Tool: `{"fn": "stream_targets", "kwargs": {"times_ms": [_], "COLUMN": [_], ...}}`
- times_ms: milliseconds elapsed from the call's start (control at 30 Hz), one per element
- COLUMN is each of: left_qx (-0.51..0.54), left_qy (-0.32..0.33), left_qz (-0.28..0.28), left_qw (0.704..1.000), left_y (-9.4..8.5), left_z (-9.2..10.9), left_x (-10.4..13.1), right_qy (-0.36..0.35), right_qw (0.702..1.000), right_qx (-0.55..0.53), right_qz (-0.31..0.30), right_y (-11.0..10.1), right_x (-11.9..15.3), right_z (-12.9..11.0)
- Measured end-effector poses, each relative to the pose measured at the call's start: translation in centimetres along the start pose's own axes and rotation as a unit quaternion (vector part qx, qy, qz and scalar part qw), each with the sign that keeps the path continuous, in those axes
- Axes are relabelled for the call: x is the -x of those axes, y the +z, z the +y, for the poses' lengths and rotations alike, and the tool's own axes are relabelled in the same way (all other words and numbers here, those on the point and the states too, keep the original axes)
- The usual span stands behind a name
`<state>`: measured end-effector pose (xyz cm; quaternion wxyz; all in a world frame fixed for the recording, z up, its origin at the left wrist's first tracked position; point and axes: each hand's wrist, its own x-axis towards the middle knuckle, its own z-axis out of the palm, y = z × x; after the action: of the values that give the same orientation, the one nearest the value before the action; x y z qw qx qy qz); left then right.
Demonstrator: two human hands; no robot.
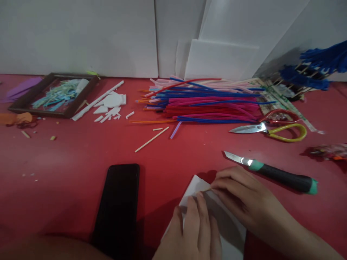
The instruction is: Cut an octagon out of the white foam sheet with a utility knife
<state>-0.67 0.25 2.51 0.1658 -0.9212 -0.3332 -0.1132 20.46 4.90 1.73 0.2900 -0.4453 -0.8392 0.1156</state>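
A white sheet (229, 227) lies at an angle on the red table at the bottom. My left hand (193, 227) rests on it with fingers stretched out and slightly spread. Close to the left fingertips is a thin wooden stick (205, 190), most of it hidden by my hands. My right hand (241, 196) pinches this stick's right end between thumb and fingers, over the sheet's edge. Beyond the right hand lies a utility knife (279, 175) with a black and green handle, its blade pointing left.
A black phone (118, 209) lies left of my hands. Scissors (264, 129) and a pile of pipe cleaners (211, 101) are farther back. Loose sticks (151, 139), white scraps (112, 103) and a brown-framed tray (72, 110) lie leftward. A white wall (81, 36) stands behind.
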Motion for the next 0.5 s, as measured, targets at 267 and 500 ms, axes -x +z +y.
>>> {"fn": "stream_targets", "kwargs": {"times_ms": [267,500], "left_qx": [-0.005,-0.014], "left_qy": [0.002,0.01], "left_qz": [0.0,-0.01], "left_qw": [1.0,1.0], "left_y": [-0.06,-0.14], "left_z": [0.01,0.03], "left_x": [-0.01,0.03], "right_qy": [0.002,0.019], "right_qw": [1.0,1.0], "right_qx": [-0.004,-0.012], "right_qz": [0.003,-0.001], "right_y": [0.02,-0.12], "right_x": [0.03,-0.01], "right_z": [-0.03,-0.19]}}
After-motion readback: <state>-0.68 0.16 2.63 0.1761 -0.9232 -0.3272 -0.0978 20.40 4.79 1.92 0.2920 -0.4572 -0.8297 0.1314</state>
